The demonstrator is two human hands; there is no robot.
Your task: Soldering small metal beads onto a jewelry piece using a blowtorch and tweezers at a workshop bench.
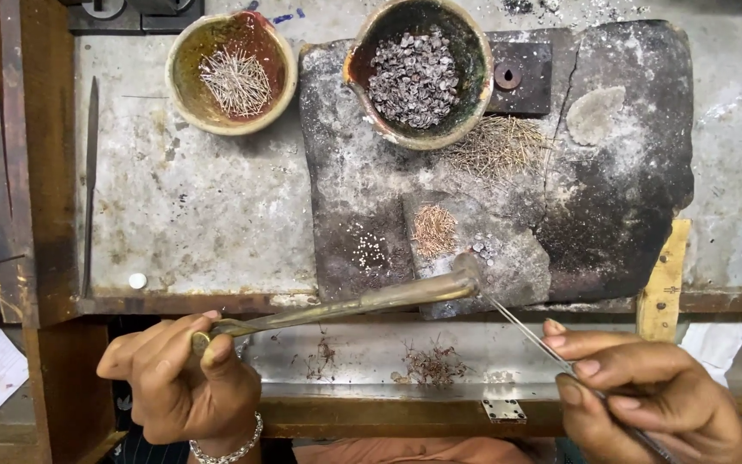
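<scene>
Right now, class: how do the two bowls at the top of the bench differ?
The left bowl is shallower, ochre with a reddish inside, and holds a small tuft of thin pale wire pieces. The right bowl is bigger, dark inside, and is heaped with small grey metal bits. The left bowl sits on the bare bench; the right one rests on the charred slab. Both are round, worn and open.

Two bowls sit at the bench's far edge: the left bowl (pixel 232 73) holds thin pins, the right bowl (pixel 419 70) small metal pieces, resting on a soldering slab (pixel 611 198). A tray (pixel 371 361) lies nearer, below the slab.
</scene>
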